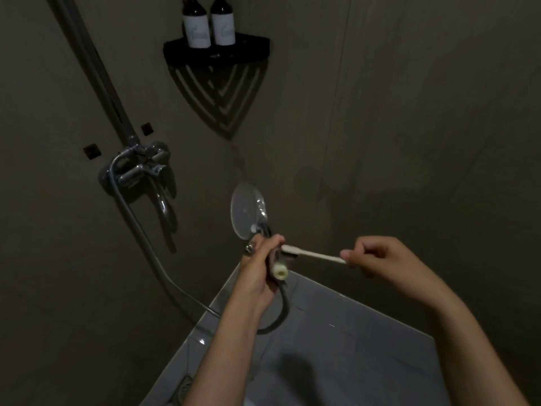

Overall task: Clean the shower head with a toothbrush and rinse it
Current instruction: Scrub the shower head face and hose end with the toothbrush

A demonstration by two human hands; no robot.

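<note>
My left hand (259,266) grips the handle of a chrome shower head (247,210), whose round face points up and to the left. A grey hose (152,253) loops from under the handle back to the wall tap. My right hand (377,256) pinches the end of a white toothbrush (313,254). The brush lies almost level, and its bristle end touches the handle just below the round face, next to my left fingers. A pale cap shows at the handle's lower end.
A chrome mixer tap (140,171) with a riser pipe is fixed to the left wall. A black corner shelf (216,51) high up carries two dark bottles (209,23). The grey tiled floor (336,347) lies below, with a drain (184,385) at the bottom.
</note>
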